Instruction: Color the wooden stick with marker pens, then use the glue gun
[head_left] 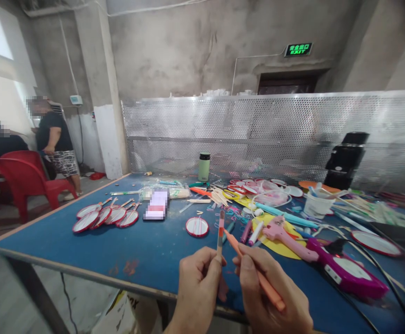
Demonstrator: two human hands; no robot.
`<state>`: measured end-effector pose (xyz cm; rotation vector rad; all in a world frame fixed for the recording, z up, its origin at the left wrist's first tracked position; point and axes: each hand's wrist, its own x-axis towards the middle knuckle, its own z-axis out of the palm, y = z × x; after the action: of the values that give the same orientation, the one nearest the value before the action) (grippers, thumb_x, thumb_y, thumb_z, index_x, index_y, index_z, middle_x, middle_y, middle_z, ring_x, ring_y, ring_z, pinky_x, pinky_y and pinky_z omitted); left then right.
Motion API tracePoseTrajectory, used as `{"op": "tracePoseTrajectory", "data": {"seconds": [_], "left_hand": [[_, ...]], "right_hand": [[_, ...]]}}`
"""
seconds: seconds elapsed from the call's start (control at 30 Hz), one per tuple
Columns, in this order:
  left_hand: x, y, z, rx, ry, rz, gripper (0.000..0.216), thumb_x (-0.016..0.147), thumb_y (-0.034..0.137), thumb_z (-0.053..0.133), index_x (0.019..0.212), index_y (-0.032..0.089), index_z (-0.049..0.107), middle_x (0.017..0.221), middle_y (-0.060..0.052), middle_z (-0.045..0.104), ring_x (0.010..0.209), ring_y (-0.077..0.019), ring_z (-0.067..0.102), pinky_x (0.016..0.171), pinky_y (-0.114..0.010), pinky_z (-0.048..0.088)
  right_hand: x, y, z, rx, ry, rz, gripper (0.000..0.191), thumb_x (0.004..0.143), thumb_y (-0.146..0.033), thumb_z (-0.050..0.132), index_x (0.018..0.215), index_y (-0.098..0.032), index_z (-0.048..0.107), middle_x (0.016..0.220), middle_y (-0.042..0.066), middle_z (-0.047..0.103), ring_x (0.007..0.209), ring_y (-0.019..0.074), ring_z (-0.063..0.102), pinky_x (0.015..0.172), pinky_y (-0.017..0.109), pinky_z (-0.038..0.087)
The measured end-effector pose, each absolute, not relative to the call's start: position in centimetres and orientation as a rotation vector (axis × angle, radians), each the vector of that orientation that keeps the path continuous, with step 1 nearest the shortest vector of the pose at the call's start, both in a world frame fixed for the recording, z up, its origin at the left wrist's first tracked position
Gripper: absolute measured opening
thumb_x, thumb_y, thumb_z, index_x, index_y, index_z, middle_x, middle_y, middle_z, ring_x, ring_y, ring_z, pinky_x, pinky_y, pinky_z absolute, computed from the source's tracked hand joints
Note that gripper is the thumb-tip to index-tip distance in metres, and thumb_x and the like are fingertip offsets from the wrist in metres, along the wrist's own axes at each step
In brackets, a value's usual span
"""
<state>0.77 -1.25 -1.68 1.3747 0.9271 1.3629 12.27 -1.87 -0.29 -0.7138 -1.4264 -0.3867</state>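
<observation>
Left hand (199, 283) pinches banded stick (220, 241); right hand (284, 282) grips orange marker (269, 290), tip seemingly just off stick, over blue table (150, 255) edge.

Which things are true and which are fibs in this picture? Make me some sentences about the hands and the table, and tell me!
1. The right hand holds an orange pen. True.
2. The left hand is empty. False: the left hand holds a thin stick with coloured bands on it.
3. The tabletop is blue. True.
4. The green bottle is lying on its side. False: the green bottle stands upright.
5. The white cup has things sticking out of its top. True.
6. The lit exit sign is under the table. False: the exit sign is high on the wall.
</observation>
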Motion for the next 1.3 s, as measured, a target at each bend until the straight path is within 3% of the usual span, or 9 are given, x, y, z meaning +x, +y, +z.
{"op": "tracePoseTrajectory", "data": {"seconds": [1.3], "left_hand": [[0.62,-1.42,-1.01,1.357,0.937,1.361,0.034,0.088,0.044,0.053,0.075,0.014,0.064,0.045,0.002,0.052,0.040,-0.0101,0.043,0.044,-0.020,0.031]], "right_hand": [[12.32,-1.89,0.02,-0.671,-1.502,-0.365,0.022,0.088,-0.004,0.060,0.104,-0.018,0.068,0.077,-0.002,0.068,0.057,0.0064,0.063,0.058,0.016,0.053]]}}
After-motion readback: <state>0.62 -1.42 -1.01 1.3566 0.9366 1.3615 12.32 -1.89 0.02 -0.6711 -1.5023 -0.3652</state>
